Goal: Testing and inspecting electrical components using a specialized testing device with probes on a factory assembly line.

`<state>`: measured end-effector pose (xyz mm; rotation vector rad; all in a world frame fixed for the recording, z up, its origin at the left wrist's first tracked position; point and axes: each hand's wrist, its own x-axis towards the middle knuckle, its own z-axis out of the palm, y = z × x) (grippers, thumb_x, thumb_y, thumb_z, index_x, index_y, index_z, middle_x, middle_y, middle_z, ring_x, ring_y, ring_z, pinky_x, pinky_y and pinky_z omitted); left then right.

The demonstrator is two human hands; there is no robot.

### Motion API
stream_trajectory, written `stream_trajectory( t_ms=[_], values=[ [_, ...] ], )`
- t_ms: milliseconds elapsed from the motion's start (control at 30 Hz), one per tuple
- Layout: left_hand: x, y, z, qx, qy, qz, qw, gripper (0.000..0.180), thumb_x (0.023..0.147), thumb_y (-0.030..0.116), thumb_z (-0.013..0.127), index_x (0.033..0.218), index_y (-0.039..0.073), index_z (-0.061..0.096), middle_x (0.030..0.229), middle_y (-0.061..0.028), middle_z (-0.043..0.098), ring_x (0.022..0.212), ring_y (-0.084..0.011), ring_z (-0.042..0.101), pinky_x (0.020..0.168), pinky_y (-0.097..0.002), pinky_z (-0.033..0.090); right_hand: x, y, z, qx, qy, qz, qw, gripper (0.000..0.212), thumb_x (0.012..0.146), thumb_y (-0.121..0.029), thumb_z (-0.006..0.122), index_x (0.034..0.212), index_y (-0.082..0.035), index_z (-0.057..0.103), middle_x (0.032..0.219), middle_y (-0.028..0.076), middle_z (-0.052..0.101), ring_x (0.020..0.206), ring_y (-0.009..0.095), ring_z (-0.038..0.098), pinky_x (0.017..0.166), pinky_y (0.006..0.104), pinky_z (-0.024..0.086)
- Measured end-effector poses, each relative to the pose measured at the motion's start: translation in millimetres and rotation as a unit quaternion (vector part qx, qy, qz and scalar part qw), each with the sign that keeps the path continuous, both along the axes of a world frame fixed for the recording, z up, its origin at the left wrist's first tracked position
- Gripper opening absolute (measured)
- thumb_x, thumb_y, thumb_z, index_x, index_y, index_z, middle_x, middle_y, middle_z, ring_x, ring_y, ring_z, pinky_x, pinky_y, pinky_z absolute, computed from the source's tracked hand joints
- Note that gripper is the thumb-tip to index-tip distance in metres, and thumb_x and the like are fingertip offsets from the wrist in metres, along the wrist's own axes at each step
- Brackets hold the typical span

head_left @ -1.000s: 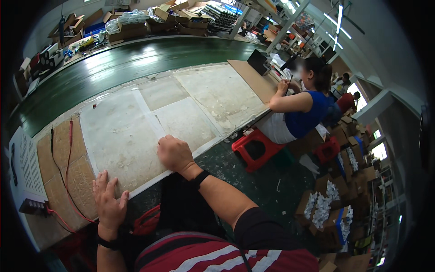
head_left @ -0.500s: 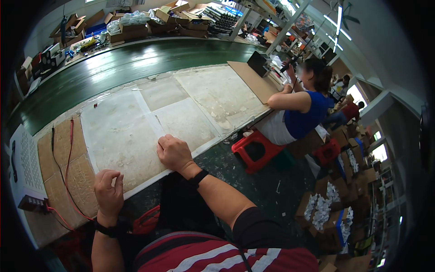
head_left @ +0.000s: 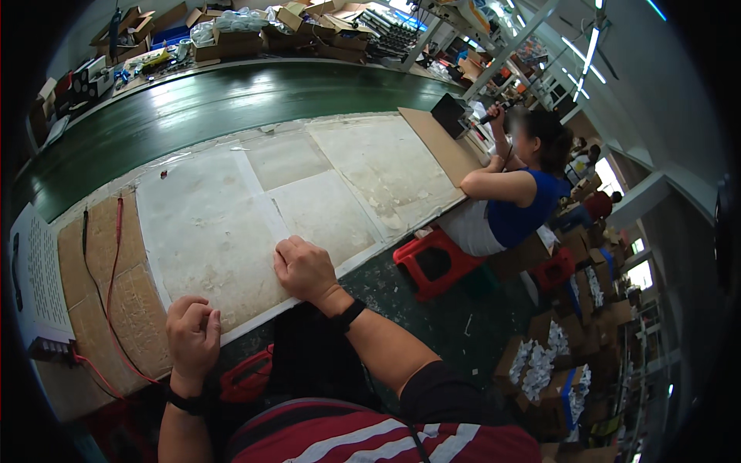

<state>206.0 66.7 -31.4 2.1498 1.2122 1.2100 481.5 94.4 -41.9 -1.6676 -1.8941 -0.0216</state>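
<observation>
My left hand (head_left: 193, 336) rests at the near edge of the worktable (head_left: 224, 231), its fingers curled in and the thumb beside them. Nothing shows in it. Farther right, my right hand (head_left: 306, 268) lies on the same edge, closed into a loose fist, with no object visible in it. Nearest to my left hand are a black test lead (head_left: 93, 262) and a red test lead (head_left: 115, 270). They lie across brown cardboard (head_left: 143, 309) and run to a white boxed device (head_left: 38, 285) at the far left.
A green conveyor belt (head_left: 231, 94) runs beyond the table, with cardboard boxes (head_left: 239, 46) behind it. At right, a co-worker in a blue top (head_left: 513, 202) sits on a red stool (head_left: 432, 262), holding a dark tool. Boxes of silvery parts (head_left: 540, 370) stand on the floor.
The view has shifted slightly. Both hands remain curled at the table edge. The co-worker's hand with the dark tool has risen a little.
</observation>
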Motion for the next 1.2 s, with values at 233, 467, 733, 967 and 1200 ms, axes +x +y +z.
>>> stream_trajectory(
  t_ms=[233,467,733,967,1200],
  values=[
    [2,0,5,-0.066,-0.040,-0.007,0.997,0.005,0.086,-0.001,0.067,0.084,-0.003,0.063,0.090,-0.0137,0.064,0.084,-0.0292,0.064,0.075,-0.0357,0.051,-1,-1,1,-0.005,0.011,-0.010,1.000,0.014,0.093,-0.018,0.063,0.084,-0.007,0.060,0.084,0.015,0.063,0.079,0.037,0.067,0.071,0.0476,0.054],
    [-1,4,6,-0.091,-0.055,-0.032,0.994,0.005,0.087,-0.001,0.066,0.084,-0.004,0.063,0.088,-0.0129,0.063,0.082,-0.0252,0.062,0.074,-0.0335,0.049,-4,-4,0,0.000,0.010,-0.029,1.000,0.015,0.093,-0.019,0.063,0.084,-0.008,0.061,0.085,0.014,0.064,0.080,0.037,0.067,0.072,0.0475,0.054],
    [-2,4,2,-0.091,-0.056,-0.030,0.994,0.004,0.088,-0.001,0.066,0.085,-0.004,0.063,0.087,-0.0117,0.061,0.081,-0.0238,0.061,0.073,-0.0332,0.049,-4,-7,-2,0.013,0.012,-0.033,0.999,0.015,0.092,-0.019,0.063,0.083,-0.008,0.061,0.085,0.014,0.064,0.080,0.038,0.067,0.073,0.0486,0.055],
    [-3,7,-4,-0.067,-0.041,-0.027,0.997,0.004,0.085,-0.005,0.061,0.088,-0.005,0.063,0.089,-0.0120,0.060,0.082,-0.0233,0.061,0.074,-0.0313,0.048,-2,-6,-6,0.032,0.015,-0.031,0.999,0.016,0.091,-0.019,0.063,0.081,-0.007,0.060,0.084,0.014,0.063,0.079,0.037,0.067,0.072,0.0479,0.055],
    [-5,7,-4,-0.071,-0.035,-0.027,0.997,0.009,0.082,-0.007,0.057,0.089,-0.005,0.063,0.091,-0.0122,0.060,0.083,-0.0234,0.061,0.076,-0.0304,0.049,-2,-6,-5,0.038,0.011,-0.023,0.999,0.015,0.091,-0.018,0.063,0.081,-0.007,0.060,0.083,0.013,0.062,0.078,0.037,0.067,0.072,0.0470,0.055]
  ],
)
